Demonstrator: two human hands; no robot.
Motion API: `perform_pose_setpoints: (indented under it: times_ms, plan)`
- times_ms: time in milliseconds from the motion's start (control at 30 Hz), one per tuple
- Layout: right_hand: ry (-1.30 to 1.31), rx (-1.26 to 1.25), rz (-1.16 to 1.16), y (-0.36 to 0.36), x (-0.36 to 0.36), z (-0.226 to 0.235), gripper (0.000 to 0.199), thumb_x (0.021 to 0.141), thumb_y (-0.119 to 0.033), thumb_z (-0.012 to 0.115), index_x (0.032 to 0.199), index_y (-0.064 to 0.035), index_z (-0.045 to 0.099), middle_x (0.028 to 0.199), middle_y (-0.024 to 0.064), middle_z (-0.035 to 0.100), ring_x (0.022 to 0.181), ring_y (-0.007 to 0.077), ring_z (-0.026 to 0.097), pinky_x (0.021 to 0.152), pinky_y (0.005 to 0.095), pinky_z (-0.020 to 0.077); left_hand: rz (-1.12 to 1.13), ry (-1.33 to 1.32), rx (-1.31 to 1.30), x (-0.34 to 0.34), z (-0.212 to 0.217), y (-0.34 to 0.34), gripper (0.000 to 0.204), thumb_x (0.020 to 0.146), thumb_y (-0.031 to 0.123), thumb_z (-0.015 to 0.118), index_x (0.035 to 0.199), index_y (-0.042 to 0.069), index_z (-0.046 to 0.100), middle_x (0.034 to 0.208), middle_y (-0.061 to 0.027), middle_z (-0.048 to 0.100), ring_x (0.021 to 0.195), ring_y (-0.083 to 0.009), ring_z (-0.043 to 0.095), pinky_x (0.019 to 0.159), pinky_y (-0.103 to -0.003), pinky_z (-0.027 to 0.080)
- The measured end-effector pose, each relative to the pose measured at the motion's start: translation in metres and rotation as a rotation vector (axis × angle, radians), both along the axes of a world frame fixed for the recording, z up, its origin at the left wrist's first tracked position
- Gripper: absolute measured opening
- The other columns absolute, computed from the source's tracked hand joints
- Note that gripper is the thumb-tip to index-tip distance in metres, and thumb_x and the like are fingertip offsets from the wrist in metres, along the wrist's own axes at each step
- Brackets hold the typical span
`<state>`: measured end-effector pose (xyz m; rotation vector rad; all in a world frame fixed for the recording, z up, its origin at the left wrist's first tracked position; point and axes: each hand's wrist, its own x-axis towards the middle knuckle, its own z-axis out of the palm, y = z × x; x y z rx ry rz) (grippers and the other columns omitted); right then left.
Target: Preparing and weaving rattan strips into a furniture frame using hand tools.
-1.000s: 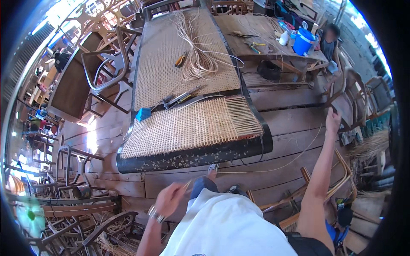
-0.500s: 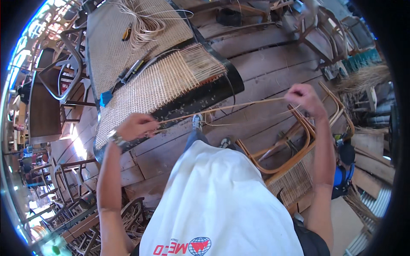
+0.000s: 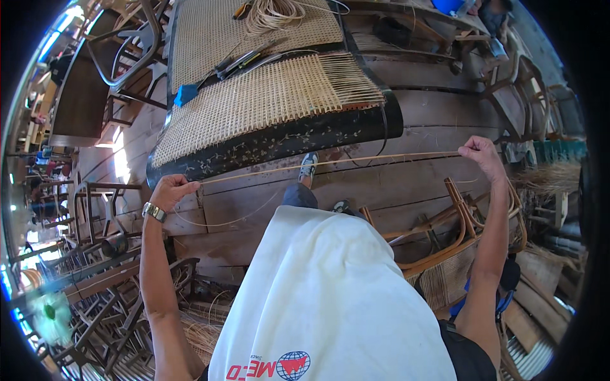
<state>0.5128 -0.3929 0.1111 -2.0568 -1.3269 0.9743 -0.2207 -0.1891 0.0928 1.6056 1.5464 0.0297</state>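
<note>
1. Above the plank floor (image 3: 406, 184), a cane strand (image 3: 330, 162) stretches taut between left hand (image 3: 170, 192) and right hand (image 3: 481, 154), fingers pinched shut on each end.
2. Step, I judge: straightening it; next calls for feeding it into the woven panel (image 3: 267, 101).

Wooden plank floor (image 3: 419, 184) underneath it all — weathered boards running across. On it rests the dark frame (image 3: 286, 136) with its half-woven cane panel (image 3: 260, 101), tools (image 3: 244, 60) lying on top. To the right, a bent rattan chair frame (image 3: 457, 228) lies on the boards — loose cane strands nearby.
</note>
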Motion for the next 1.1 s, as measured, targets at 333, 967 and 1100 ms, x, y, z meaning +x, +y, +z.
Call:
perform_pose_setpoints:
  times_ms: [333,967,1100]
  plan:
    - [0.045,-0.010,0.029,0.018,0.013,-0.001,0.016,0.082,-0.012,0.074,0.074,-0.0056,0.061,0.069,-0.0067,0.055,0.067,0.0027,0.049,0.063,0.0200,0.0406,0.052,-0.094,-0.047,0.003,0.004,-0.003,0.037,0.081,0.032,0.080,0.062,0.009,0.058,0.056,0.0105,0.044,0.050,-0.0009,0.033,0.044,-0.022,0.024]
    - [-0.316,0.314,-0.129,0.115,-0.046,0.025,0.051,0.094,-0.036,0.062,0.133,-0.0047,0.052,0.134,0.0154,0.053,0.122,0.0276,0.053,0.104,0.0369,0.0402,-0.423,0.072,0.269,0.136,0.081,0.013,0.021,0.092,0.028,0.062,0.093,0.009,0.070,0.069,-0.0062,0.067,0.061,-0.0165,0.066,0.056,-0.032,0.050]
    - [0.313,0.277,0.431,0.166,-0.252,0.044,0.047,0.097,-0.018,0.060,0.138,-0.0040,0.043,0.116,0.0119,0.057,0.087,0.0125,0.063,0.073,0.0262,0.0532,-0.643,-0.189,0.561,0.223,0.082,0.017,0.019,0.089,0.029,0.062,0.090,0.012,0.069,0.073,-0.0081,0.066,0.067,-0.0281,0.065,0.061,-0.039,0.051]
